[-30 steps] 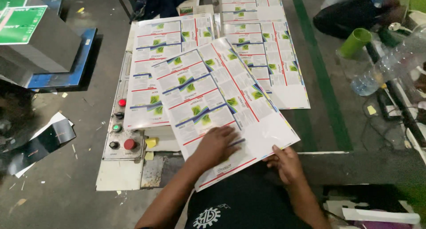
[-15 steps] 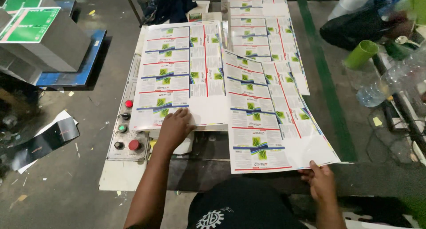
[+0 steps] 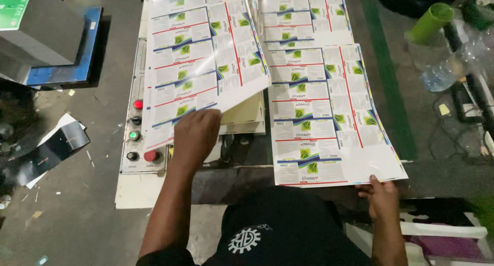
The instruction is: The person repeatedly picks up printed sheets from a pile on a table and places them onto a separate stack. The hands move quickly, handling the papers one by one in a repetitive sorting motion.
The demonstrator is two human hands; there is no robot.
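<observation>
Grey worktable (image 3: 216,183): left hand (image 3: 194,134) pinches lifted sheet's (image 3: 206,55) edge, right hand (image 3: 382,198) pinches flat sheet's (image 3: 324,116) corner.

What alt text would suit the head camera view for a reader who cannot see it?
The person's left hand lifts the near corner of a glossy printed label sheet off a stack, while the right hand grips the near edge of a second sheet lying flat beside it. A push-button control panel sits at left.
</observation>
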